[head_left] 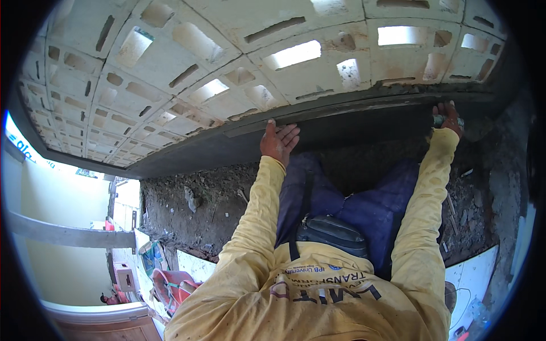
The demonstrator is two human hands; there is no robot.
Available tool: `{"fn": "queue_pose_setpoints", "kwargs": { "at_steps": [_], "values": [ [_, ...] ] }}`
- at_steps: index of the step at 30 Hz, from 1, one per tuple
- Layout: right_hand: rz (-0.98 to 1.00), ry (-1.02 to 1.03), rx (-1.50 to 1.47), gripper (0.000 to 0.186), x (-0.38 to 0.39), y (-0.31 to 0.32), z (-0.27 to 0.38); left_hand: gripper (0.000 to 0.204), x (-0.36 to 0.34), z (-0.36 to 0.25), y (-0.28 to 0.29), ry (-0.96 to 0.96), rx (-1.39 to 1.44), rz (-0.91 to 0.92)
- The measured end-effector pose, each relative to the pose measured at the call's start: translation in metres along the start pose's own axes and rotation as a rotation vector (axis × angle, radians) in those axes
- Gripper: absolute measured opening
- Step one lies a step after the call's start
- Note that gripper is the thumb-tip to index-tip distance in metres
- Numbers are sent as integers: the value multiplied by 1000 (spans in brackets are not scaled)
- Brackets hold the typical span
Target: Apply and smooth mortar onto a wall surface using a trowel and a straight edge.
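Note:
A long, thin straight strip (358,106), dirty grey, runs along the dark plastered band (364,126) under the openwork block wall. My left hand (277,142) is turned palm up at the strip's left part, thumb and fingers apart and touching or very near its lower edge. Farther right, my right hand (449,120) is raised to the strip's other part. Its fingers close round a short, pale, rod-like thing (438,120) that sticks out on both sides of the palm. The kind of thing is too small to tell.
Pale openwork blocks (307,55) with slots rise in front of me. Below lies rough soil (210,199) with rubble. A dark waist pouch (333,234) hangs at my front. At the lower left are a red plastic chair-like thing (170,287) and a grey beam (68,230).

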State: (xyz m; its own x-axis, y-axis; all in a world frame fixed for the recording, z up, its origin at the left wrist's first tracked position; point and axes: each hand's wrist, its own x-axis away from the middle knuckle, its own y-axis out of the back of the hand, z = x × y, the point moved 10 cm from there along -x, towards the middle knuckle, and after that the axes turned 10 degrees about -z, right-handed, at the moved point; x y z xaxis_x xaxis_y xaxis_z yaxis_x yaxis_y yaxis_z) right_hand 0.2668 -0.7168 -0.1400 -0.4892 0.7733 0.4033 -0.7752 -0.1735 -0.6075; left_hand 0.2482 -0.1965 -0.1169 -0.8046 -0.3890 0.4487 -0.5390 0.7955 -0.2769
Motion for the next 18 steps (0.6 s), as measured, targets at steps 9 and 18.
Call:
{"fn": "queue_pose_setpoints", "kwargs": {
  "at_steps": [9,18],
  "values": [
    [-28,39,-37,20,11,-4,10,50,-4,-1,-2,-9,-14,53],
    [-49,25,-45,18,11,-3,8,46,-1,-2,0,-8,-23,27]
  ]
}}
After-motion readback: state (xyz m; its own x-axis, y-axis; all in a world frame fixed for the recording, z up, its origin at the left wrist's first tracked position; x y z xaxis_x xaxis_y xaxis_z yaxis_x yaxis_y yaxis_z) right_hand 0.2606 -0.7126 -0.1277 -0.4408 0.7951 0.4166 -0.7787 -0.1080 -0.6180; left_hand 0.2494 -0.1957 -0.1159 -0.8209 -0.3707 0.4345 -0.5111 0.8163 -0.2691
